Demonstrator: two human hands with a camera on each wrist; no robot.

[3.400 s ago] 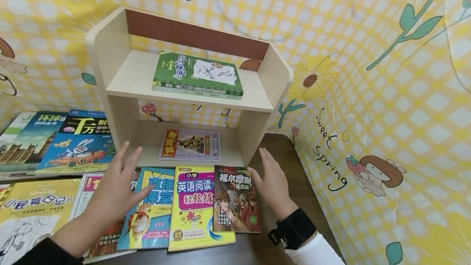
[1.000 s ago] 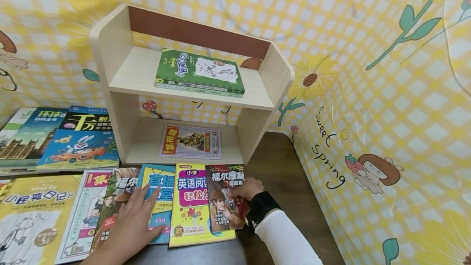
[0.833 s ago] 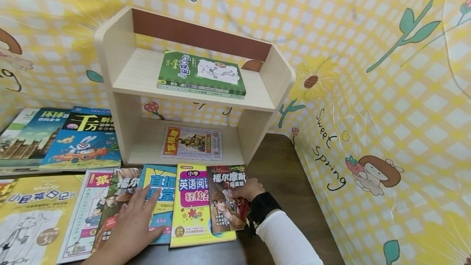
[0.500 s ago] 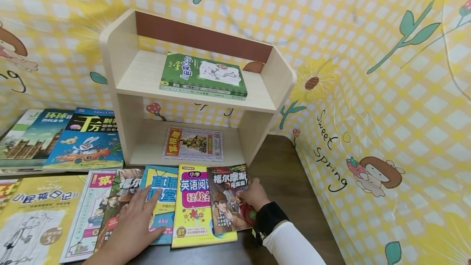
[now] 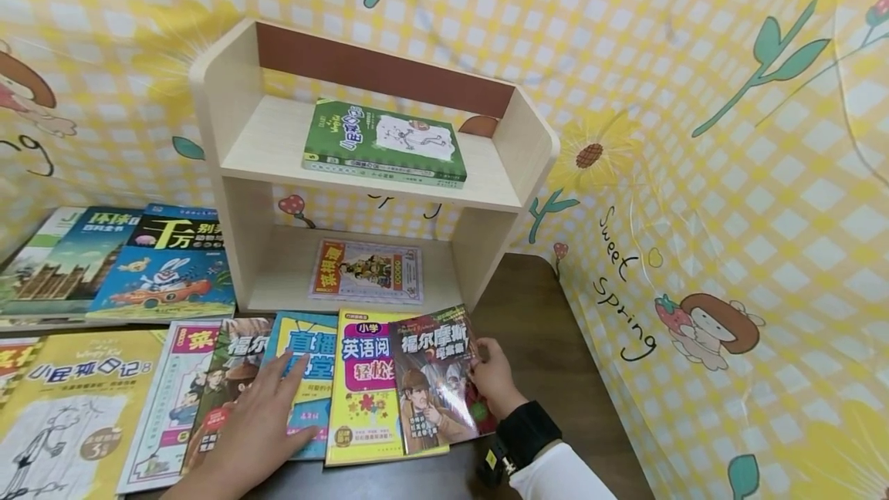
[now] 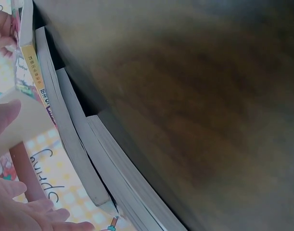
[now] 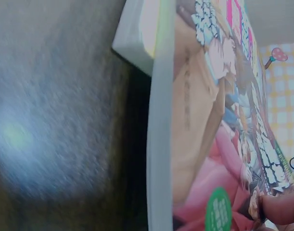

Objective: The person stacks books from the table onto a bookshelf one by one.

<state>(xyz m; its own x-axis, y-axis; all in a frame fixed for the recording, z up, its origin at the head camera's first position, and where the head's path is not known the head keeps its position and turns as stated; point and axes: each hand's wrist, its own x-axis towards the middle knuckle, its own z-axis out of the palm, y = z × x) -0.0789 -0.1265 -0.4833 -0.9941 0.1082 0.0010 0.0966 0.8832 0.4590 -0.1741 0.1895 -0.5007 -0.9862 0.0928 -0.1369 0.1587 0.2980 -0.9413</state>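
At the right end of a row of books, my right hand [image 5: 495, 376] grips the right edge of a dark paperback [image 5: 434, 380] with red-clad figures on its cover. That paperback overlaps a yellow English workbook [image 5: 361, 434] and is turned slightly. In the right wrist view the thumb [image 7: 281, 208] lies on the cover [image 7: 195, 110], whose lower edge stands up off the table. My left hand [image 5: 250, 423] is spread over a blue book [image 5: 305, 388] and a second dark paperback [image 5: 232, 365]. Spread left fingers [image 6: 7, 115] also show in the left wrist view, above the books' page edges.
Behind the row stands a two-tier wooden shelf [image 5: 479, 265]. Green-covered books [image 5: 417, 141] lie on its upper board and a magazine [image 5: 368, 272] on the lower. More books, including a yellow one [image 5: 76, 415] and a blue one [image 5: 163, 276], lie at the left.
Both hands came down from above the books. My right hand took hold of the dark paperback and shifted it left over the yellow workbook; it has since turned slightly. The left hand stayed put lately.
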